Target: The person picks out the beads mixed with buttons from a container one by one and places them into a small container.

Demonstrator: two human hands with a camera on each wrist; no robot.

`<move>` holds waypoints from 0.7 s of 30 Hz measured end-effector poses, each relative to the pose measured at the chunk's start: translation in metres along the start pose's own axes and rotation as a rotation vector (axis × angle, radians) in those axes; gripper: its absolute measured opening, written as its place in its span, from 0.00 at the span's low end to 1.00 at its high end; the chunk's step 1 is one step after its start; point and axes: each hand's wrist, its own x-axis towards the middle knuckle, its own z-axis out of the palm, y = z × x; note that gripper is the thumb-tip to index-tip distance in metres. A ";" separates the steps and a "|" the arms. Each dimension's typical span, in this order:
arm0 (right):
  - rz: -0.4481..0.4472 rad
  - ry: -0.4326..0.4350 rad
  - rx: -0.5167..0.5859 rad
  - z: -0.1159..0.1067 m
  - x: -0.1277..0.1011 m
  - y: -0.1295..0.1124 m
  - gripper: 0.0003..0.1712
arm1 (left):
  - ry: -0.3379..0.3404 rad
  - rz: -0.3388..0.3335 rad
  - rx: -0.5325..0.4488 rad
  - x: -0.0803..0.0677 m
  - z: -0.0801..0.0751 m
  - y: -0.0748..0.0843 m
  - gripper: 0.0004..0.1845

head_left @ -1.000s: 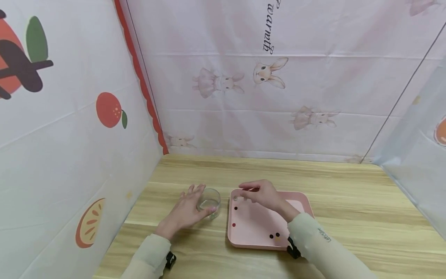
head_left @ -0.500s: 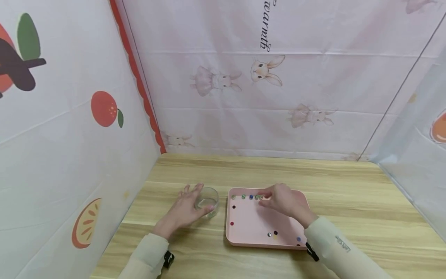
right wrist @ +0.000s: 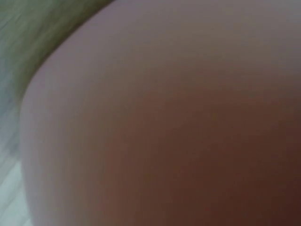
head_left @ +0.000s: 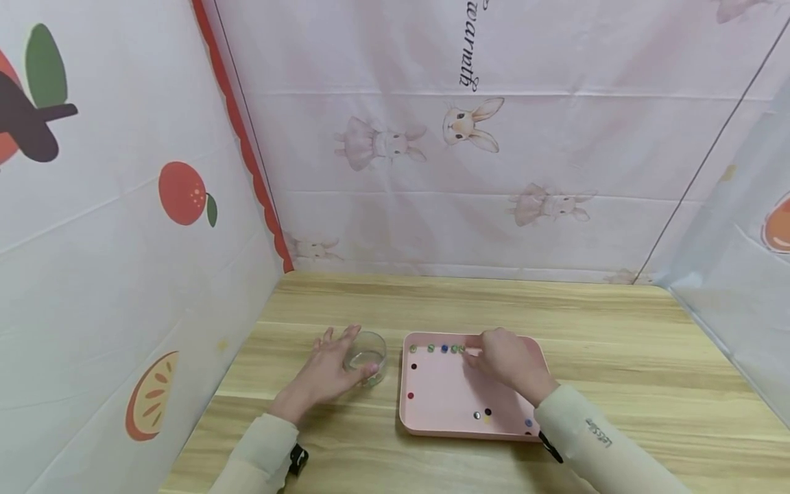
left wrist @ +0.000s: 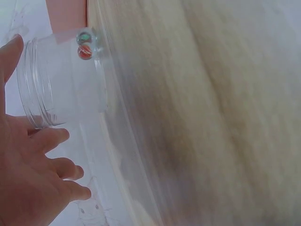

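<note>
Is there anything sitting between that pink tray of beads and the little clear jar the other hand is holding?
Nothing visible. The clear jar stands just left of the pink tray, with only bare wooden table between them. The left hand holds the jar from its far side; the right hand is over the tray's beads.

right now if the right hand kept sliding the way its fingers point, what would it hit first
The right hand points left along the pink tray's far rim, so it would probably meet the row of small marbles first, the nearest green one. Depth is hard to judge from the head view.
</note>
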 end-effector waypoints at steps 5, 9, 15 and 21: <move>0.002 -0.009 -0.026 0.001 0.002 -0.001 0.20 | 0.004 0.001 -0.003 0.000 0.001 -0.001 0.53; -0.067 0.033 -0.095 0.004 0.003 0.001 0.18 | 0.006 0.006 -0.003 0.000 0.001 -0.002 0.53; -0.133 0.067 -0.205 0.008 0.005 0.001 0.15 | 0.006 0.004 0.002 0.000 0.001 -0.002 0.53; -0.138 0.085 -0.224 0.012 0.005 0.001 0.11 | 0.002 -0.004 0.000 0.000 0.001 -0.002 0.53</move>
